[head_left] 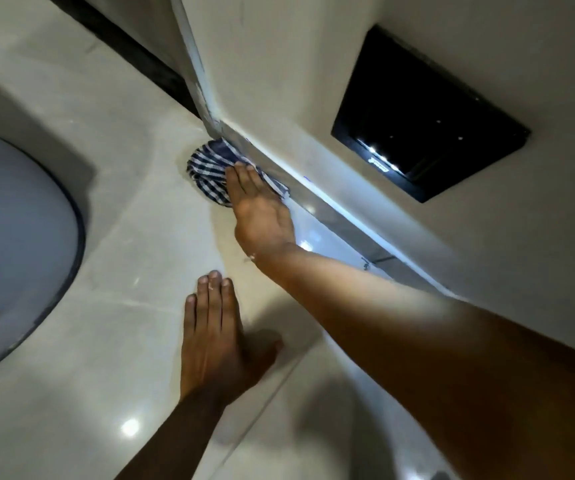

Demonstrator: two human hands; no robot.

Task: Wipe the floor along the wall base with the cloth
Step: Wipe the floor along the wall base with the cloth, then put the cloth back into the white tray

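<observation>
A blue and white checked cloth (208, 171) lies bunched on the glossy cream floor (133, 258), pushed against the wall base (313, 188) near a wall corner. My right hand (260, 209) presses flat on the cloth's near side, fingers together and pointing toward the corner; part of the cloth is hidden under it. My left hand (215, 337) rests flat on the bare floor nearer to me, fingers extended, holding nothing.
A black glossy panel (424, 116) is set in the cream wall on the right. A large white rounded fixture with a dark rim (12, 251) stands on the floor at the left. A dark strip (133, 53) runs along the far wall.
</observation>
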